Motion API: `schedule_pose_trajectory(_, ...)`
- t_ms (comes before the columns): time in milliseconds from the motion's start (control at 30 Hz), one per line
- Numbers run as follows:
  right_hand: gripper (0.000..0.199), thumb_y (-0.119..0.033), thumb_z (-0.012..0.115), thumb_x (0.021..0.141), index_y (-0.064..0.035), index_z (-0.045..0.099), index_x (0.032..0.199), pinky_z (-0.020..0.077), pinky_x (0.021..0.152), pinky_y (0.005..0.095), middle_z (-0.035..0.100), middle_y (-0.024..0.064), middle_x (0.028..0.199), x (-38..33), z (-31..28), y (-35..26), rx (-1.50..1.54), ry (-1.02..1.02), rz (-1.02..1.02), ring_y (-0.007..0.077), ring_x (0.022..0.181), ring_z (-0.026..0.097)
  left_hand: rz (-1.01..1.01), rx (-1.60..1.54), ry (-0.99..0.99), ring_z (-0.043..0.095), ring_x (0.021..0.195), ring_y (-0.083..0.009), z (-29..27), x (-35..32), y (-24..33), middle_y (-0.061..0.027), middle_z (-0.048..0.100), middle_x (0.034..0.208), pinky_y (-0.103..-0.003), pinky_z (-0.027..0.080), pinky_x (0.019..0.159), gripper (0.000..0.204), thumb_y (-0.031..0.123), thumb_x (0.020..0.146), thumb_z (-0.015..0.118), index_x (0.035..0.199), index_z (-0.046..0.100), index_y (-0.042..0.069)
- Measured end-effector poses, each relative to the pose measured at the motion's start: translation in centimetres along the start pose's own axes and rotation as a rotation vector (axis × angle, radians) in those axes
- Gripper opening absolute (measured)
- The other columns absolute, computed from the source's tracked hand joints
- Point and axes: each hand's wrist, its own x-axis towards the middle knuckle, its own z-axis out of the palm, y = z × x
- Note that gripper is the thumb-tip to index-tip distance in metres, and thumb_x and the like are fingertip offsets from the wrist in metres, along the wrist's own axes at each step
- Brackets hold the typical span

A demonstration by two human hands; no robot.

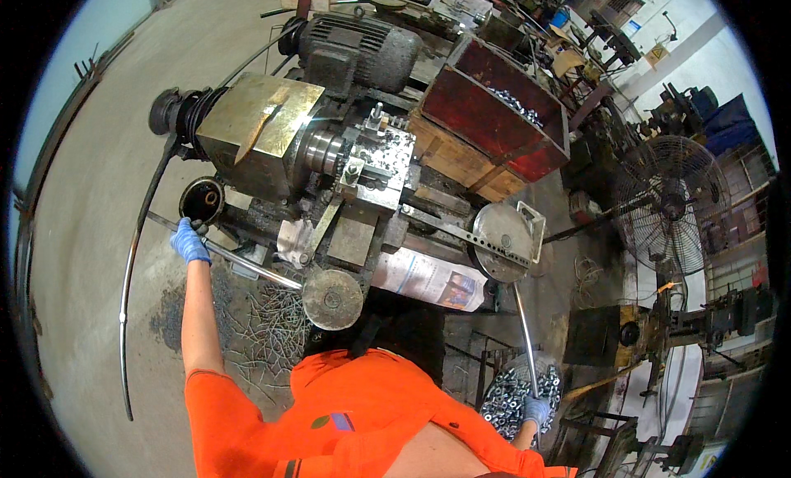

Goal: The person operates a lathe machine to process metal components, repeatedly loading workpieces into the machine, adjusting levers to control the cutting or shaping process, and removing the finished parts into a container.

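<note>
My left hand [190, 241], in a blue glove, is closed on the far end of a metal lever [251, 265]. This lever slants down to a round grey disc [332, 299] close to my body. Just beyond the left hand is a dark round cup [202, 199]. My right hand [535, 411], also gloved in blue, is wrapped round the lower part of a long steel bar [525, 334]. That bar rises to a larger round plate [500, 241]. Between the two arms stands a lathe-like machine with a shiny metal tool block [381, 161] beside its spindle [322, 152].
A wire basket of nuts [504, 400] sits by my right hand. Past the machine is a red bin [503, 107] holding small metal parts. A motor [362, 51] stands at the back, a large fan [671, 206] at right. Metal shavings [276, 321] litter the floor.
</note>
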Motion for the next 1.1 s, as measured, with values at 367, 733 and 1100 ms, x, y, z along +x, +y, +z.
schedule_pose_trajectory(367, 0.036, -0.028, 0.069, 0.06, 0.0, 0.067, 0.083, 0.0482, 0.075, 0.0408, 0.064, 0.0233, 0.085, -0.2, -0.4, 0.0, 0.121, -0.025, 0.003, 0.0366, 0.083, 0.062, -0.005, -0.021, -0.001, 0.058, 0.046, -0.0203, -0.2, 0.3, -0.5, -0.0151, 0.062, 0.065, -0.03, 0.05, 0.041, 0.013, 0.007, 0.083, 0.055, 0.09, 0.054, -0.004)
schedule_pose_trajectory(733, 0.042, -0.042, 0.07, 0.061, -0.0126, 0.067, 0.091, 0.0431, 0.08, 0.0458, 0.066, 0.014, 0.082, -3.0, -5.0, -10.9, 0.272, 0.188, -0.284, 0.0332, 0.083, 0.06, 0.014, -0.012, -0.011, 0.056, 0.042, -0.0207, 0.0, -0.4, 0.5, -0.0147, 0.06, 0.061, -0.031, 0.049, 0.039, 0.011, 0.007, 0.082, 0.055, 0.081, 0.054, -0.005)
schedule_pose_trajectory(1100, 0.042, -0.048, 0.049, 0.081, -0.0112, 0.069, 0.085, 0.0393, 0.087, 0.0491, 0.064, 0.0156, 0.091, 9.8, -7.7, -17.7, -0.088, 0.31, -0.46, 0.0362, 0.099, 0.054, -0.001, 0.042, -0.018, 0.055, 0.041, -0.0196, -0.7, 0.3, -0.3, -0.0128, 0.059, 0.06, -0.03, 0.048, 0.037, 0.014, 0.011, 0.083, 0.055, 0.078, 0.056, -0.003)
